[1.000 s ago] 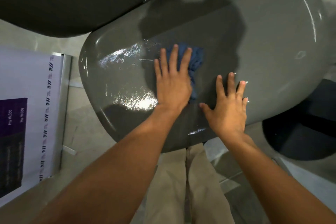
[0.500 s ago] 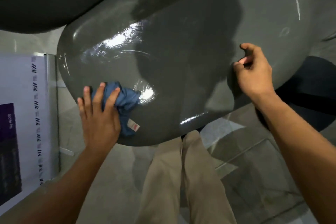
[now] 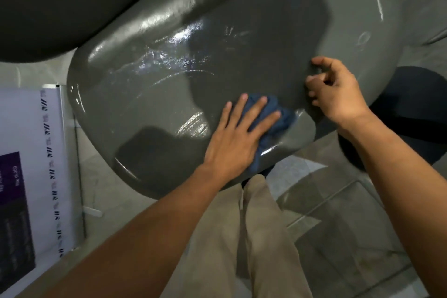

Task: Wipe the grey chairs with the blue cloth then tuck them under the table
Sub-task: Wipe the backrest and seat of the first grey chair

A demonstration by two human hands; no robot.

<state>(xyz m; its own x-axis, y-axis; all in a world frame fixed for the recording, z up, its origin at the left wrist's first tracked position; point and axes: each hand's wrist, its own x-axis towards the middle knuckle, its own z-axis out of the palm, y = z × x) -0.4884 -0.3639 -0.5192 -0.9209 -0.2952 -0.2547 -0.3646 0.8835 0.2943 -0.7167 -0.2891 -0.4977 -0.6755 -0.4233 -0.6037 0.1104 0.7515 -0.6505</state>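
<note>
A glossy grey chair (image 3: 169,84) fills the upper middle of the head view, its seat wet and shining. My left hand (image 3: 239,135) lies flat with straight fingers on the blue cloth (image 3: 278,116), pressing it onto the seat near the front right edge. My right hand (image 3: 336,92) is at the chair's right edge, just right of the cloth, with its fingers curled; whether it grips the edge is unclear. Part of the cloth is hidden under my left palm.
The dark underside or edge of the table (image 3: 60,2) lies at the top left, beside the chair. A white and purple printed banner (image 3: 24,164) stands on the floor at the left. A dark round object (image 3: 416,113) sits to the right. My legs in beige trousers (image 3: 254,237) are below the seat.
My left hand has swept the cloth from the seat's front left to its front right. My right hand stays at the chair's right edge with curled fingers.
</note>
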